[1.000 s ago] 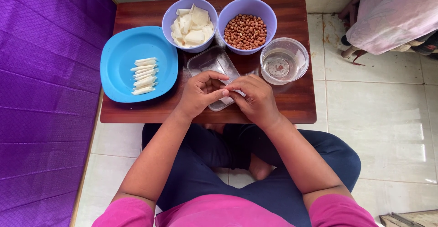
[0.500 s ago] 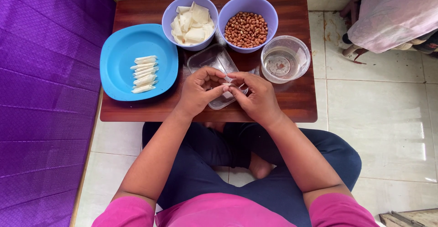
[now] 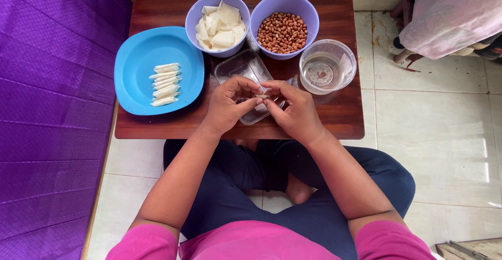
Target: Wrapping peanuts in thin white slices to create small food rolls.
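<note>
Left hand (image 3: 230, 103): fingers curled, pinching one end of a small white wrapper (image 3: 260, 97).
Right hand (image 3: 295, 111): fingertips pressed on the other end of the same wrapper; it seems half rolled, but it is mostly hidden.
Wrapper place: above the clear tray (image 3: 246, 72), on the wooden table (image 3: 334, 113).
Blue plate (image 3: 136, 87): six finished rolls (image 3: 164, 84).
Behind: bowl of wrappers (image 3: 218, 22), bowl of peanuts (image 3: 283, 31), glass bowl (image 3: 327, 65).
</note>
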